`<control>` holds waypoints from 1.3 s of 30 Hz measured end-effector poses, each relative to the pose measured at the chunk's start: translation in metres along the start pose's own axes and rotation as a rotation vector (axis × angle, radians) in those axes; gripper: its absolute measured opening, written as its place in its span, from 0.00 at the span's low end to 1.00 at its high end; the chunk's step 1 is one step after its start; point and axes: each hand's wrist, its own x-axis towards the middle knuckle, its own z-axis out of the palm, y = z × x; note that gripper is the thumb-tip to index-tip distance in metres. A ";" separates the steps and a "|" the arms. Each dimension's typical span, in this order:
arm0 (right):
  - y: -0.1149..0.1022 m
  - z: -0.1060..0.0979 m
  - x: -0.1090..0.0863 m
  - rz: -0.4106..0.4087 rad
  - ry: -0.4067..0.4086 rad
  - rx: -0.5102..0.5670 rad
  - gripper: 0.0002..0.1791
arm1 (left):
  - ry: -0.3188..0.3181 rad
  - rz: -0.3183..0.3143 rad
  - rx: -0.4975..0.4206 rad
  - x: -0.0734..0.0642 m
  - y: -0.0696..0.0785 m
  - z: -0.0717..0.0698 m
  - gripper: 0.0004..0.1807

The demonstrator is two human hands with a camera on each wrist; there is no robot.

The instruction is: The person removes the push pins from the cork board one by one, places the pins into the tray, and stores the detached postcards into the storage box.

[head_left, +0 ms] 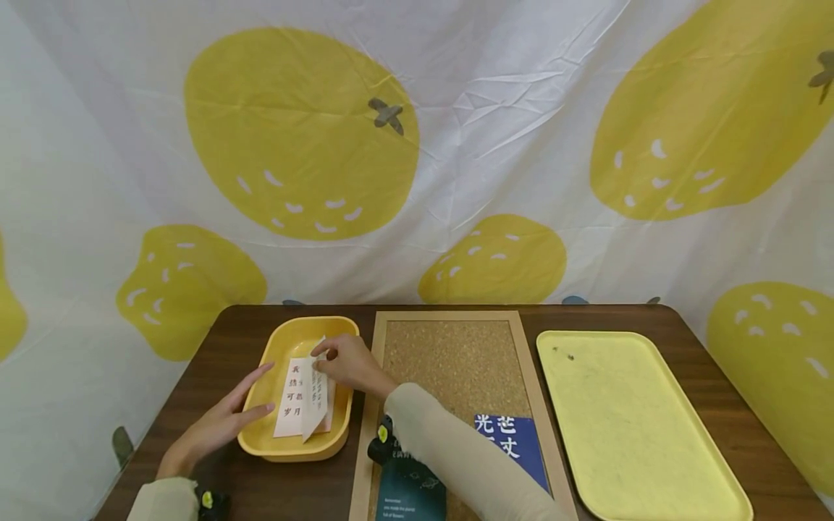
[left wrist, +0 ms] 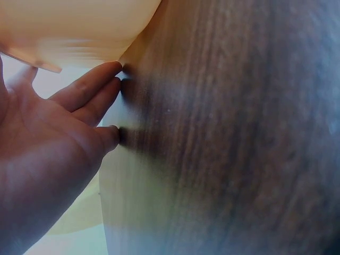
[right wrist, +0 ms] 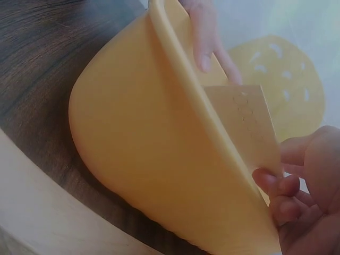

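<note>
My right hand (head_left: 345, 359) pinches a pale card (head_left: 314, 405) with small printed lettering between thumb and fingertips. The card tilts up inside a yellow plastic basin (head_left: 306, 452); in the right wrist view, the raised card (right wrist: 241, 114) shows above the rim. Beneath it lies a white card (head_left: 287, 416) with large dark characters. At the basin's left side is my left hand (head_left: 218, 423), thumb and a finger extended over the rim. The left wrist view shows other fingers (left wrist: 87, 93) of this hand stretched out beside the basin, fingertips at the tabletop.
A wood-framed corkboard (head_left: 449, 362) lies right of the basin. On it are a dark green card (head_left: 410, 492) and a blue card (head_left: 528, 452) with white characters, partly behind the right sleeve. Further right is a pale yellow tray (head_left: 638, 427) on the dark wooden table (head_left: 228, 347).
</note>
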 end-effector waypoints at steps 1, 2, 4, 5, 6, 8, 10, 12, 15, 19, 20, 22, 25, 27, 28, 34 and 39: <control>0.000 0.000 0.000 -0.006 -0.002 -0.006 0.11 | 0.000 0.001 -0.003 0.000 0.000 0.000 0.43; 0.000 0.000 0.000 -0.013 -0.005 -0.014 0.11 | 0.000 0.001 -0.006 0.000 0.000 0.000 0.43; 0.000 -0.001 -0.001 -0.025 -0.010 -0.034 0.11 | -0.001 -0.001 -0.011 0.000 0.000 0.000 0.43; 0.000 -0.002 -0.001 -0.028 -0.016 -0.042 0.11 | -0.002 -0.003 -0.011 0.000 -0.001 0.000 0.44; -0.001 -0.002 -0.001 -0.031 -0.022 -0.052 0.11 | -0.004 -0.007 -0.010 0.000 -0.001 0.000 0.44; -0.002 -0.003 -0.001 -0.031 -0.033 -0.075 0.12 | -0.007 -0.012 -0.012 0.001 -0.001 0.001 0.44; -0.003 -0.003 0.000 -0.023 -0.046 -0.103 0.12 | -0.006 -0.016 -0.013 0.001 -0.001 0.001 0.44; -0.004 -0.004 0.000 -0.014 -0.056 -0.132 0.12 | -0.005 -0.017 -0.013 0.002 -0.002 0.001 0.44; -0.007 -0.005 0.000 -0.003 -0.063 -0.176 0.12 | -0.004 -0.015 -0.016 0.002 -0.003 0.001 0.44; -0.009 -0.007 -0.001 -0.010 -0.058 -0.221 0.11 | -0.005 -0.020 -0.013 0.003 -0.003 0.000 0.45; -0.010 -0.008 -0.001 -0.011 -0.057 -0.226 0.11 | -0.004 -0.025 -0.010 0.003 -0.003 0.000 0.45; -0.010 -0.009 -0.002 -0.013 -0.056 -0.232 0.10 | -0.002 -0.033 -0.005 0.003 -0.003 0.000 0.45; -0.011 -0.011 -0.003 -0.020 -0.053 -0.236 0.10 | -0.003 -0.040 0.001 0.003 -0.003 0.000 0.45; -0.011 -0.012 -0.004 -0.026 -0.052 -0.242 0.11 | -0.004 -0.039 -0.002 0.003 -0.003 0.000 0.45; -0.011 -0.013 -0.004 -0.030 -0.051 -0.245 0.11 | -0.005 -0.039 -0.003 0.003 -0.003 0.000 0.45; -0.010 -0.015 -0.005 -0.034 -0.054 -0.260 0.11 | -0.009 -0.056 -0.005 0.001 -0.001 0.001 0.46; -0.007 -0.016 -0.006 -0.033 -0.058 -0.251 0.10 | -0.008 -0.053 -0.004 0.001 -0.001 0.002 0.46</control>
